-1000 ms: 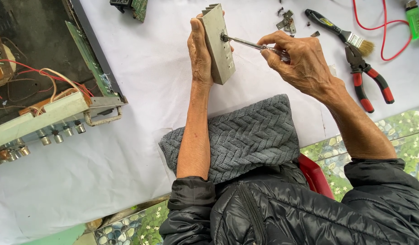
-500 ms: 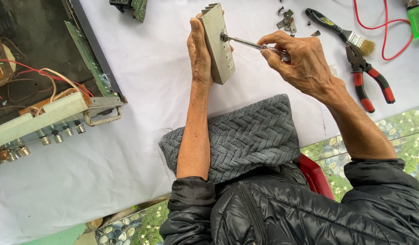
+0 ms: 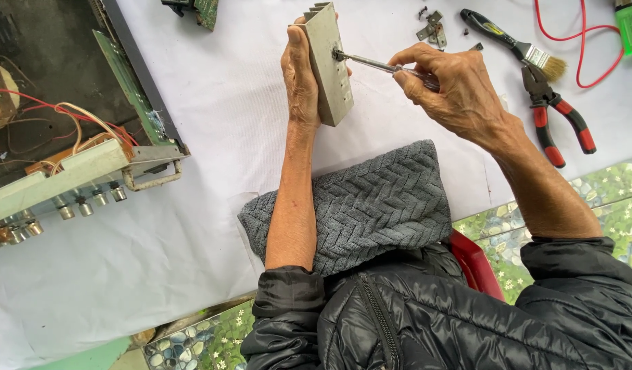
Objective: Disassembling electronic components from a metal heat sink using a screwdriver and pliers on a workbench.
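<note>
My left hand (image 3: 300, 77) grips a grey finned metal block (image 3: 332, 65), a heat sink, standing it on edge on the white cloth (image 3: 227, 103). My right hand (image 3: 453, 85) is closed around a screwdriver (image 3: 371, 63). Its shaft runs left and its tip touches the flat face of the block near the top. My left forearm rests on a grey knitted cloth (image 3: 371, 205) at the table's near edge.
An opened amplifier chassis (image 3: 62, 130) with wires and front knobs lies at the left. At the far right are red-handled pliers (image 3: 555, 116), a small paintbrush (image 3: 514, 44), a red wire (image 3: 569, 41), a green lighter (image 3: 629, 27) and small metal brackets (image 3: 431, 26).
</note>
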